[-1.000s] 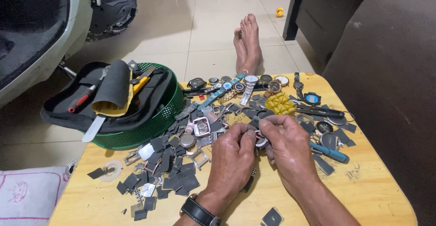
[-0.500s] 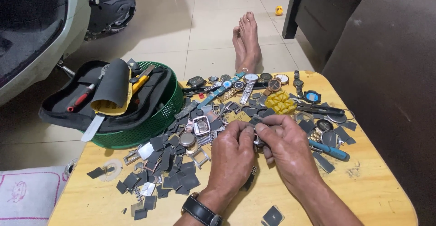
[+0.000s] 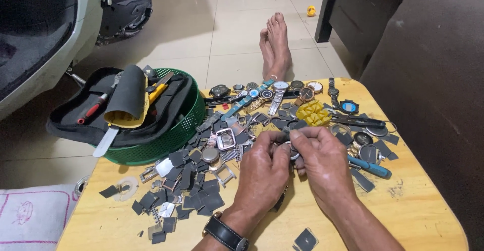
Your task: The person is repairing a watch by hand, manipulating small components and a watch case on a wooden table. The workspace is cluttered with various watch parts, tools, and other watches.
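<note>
1. Your small round metal part [image 3: 292, 152] sits pinched between the fingertips of both hands, held just above the middle of the wooden table [image 3: 418, 215]; most of it is hidden by your fingers, so its exact kind cannot be told.
2. Your left hand [image 3: 264, 173] curls in from the near edge, thumb and fingers pressed onto the part; a dark wristwatch [image 3: 225, 234] is strapped on that wrist.
3. Your right hand [image 3: 325, 162] meets it from the right, fingers closed on the same part, knuckles up.
4. Just beside your right hand lies a blue-handled tool [image 3: 372, 168], pointing toward the right edge.
5. Left of your left hand, a heap of dark flat square pieces [image 3: 194, 193] spreads toward the near left corner, with a square silver watch case [image 3: 225, 139] and a round one [image 3: 210, 155] among them.
6. Along the far edge runs a row of wristwatches [image 3: 275, 89], with a yellow plastic piece [image 3: 312, 114] just behind your hands.
7. At the far left corner stands a green mesh basket [image 3: 174, 135], carrying an open black tool pouch [image 3: 75, 125] with a red-handled screwdriver [image 3: 93, 108] and a roll of dark sandpaper [image 3: 128, 97].
8. Beyond the far edge, your bare feet [image 3: 275, 46] rest on the tiled floor [image 3: 227, 29].
</note>
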